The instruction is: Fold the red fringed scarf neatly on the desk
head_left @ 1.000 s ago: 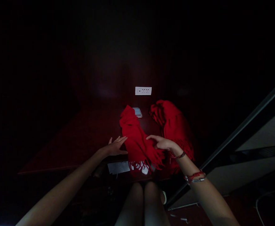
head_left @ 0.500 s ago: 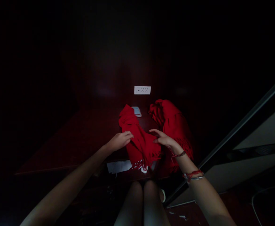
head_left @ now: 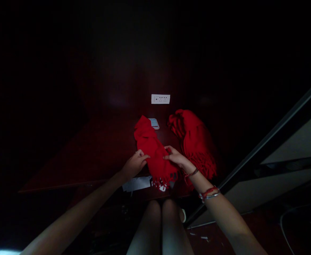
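A red fringed scarf [head_left: 155, 152] lies lengthwise on the dark red table [head_left: 96, 156], its tassels toward the front edge. My left hand [head_left: 135, 163] pinches the scarf's left edge, thumb on top and fingers curled at the side. From the right, my right hand [head_left: 175, 156] grips the opposite edge between thumb and fingers. A second red scarf [head_left: 198, 138], bunched with its fringe toward me, rests to the right, beyond my right wrist.
Behind the near scarf is a phone [head_left: 154, 123] with a lit screen. A white power socket [head_left: 160, 99] is on the dark back wall. A pale flat sheet [head_left: 136, 183] lies by the table's front edge. A slanting dark frame [head_left: 272, 141] rises at the right.
My left hand has gone from spread fingers to a pinch on the scarf's left edge. My right hand has closed on its right edge. The scarf's lower part has become narrower.
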A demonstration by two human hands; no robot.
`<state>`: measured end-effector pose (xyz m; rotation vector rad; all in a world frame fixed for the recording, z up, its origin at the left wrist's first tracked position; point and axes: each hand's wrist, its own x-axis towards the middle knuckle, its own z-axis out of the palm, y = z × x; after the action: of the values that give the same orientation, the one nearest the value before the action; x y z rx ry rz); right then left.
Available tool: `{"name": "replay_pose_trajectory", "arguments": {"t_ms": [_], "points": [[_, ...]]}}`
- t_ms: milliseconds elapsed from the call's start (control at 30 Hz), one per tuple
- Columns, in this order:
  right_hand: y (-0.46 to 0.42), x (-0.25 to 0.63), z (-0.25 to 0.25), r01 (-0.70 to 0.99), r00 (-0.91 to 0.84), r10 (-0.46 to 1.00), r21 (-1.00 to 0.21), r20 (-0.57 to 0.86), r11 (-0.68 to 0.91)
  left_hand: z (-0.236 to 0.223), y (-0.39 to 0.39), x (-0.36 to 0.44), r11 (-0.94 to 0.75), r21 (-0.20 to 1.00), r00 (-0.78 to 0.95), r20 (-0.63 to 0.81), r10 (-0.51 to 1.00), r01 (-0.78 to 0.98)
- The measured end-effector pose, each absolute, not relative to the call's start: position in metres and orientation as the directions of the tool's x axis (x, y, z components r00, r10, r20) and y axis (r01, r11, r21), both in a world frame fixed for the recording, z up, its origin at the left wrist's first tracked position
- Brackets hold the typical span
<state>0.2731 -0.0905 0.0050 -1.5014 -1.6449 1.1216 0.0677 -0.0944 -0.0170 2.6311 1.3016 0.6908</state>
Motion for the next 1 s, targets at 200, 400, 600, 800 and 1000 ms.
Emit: {"name": "replay_pose_trajectory", "arguments": {"t_ms": [200, 400, 600, 800, 1000], "points": [[-0.095, 0.299, 0.030, 0.097, -0.165, 0.983, -0.993, -0.086, -0.070, 0.003, -0.091, 0.069, -0.535, 0.500, 0.362, 0.405, 0.840, 0.681], [-0.102, 0.324, 0.033, 0.699, -0.262, 0.963, -0.699, -0.058, 0.148, -0.009, -0.108, 0.062, -0.718, 0.361, 0.677, 0.256, 0.690, 0.595], [-0.086, 0.308, 0.022, 0.902, -0.199, 0.980, -0.386, 0.027, 0.194, 0.001, -0.068, 0.058, -0.560, 0.329, 0.448, 0.359, 0.819, 0.760], [-0.031, 0.273, 0.011, 0.933, -0.099, 0.993, -0.341, 0.065, 0.115, -0.002, -0.021, 0.069, -0.191, 0.397, 0.063, 0.312, 0.948, 0.898], [-0.020, 0.279, -0.006, 0.946, -0.098, 0.993, -0.303, 0.072, 0.116, -0.028, -0.015, 0.051, -0.079, 0.365, 0.014, 0.179, 0.984, 0.928]]}}
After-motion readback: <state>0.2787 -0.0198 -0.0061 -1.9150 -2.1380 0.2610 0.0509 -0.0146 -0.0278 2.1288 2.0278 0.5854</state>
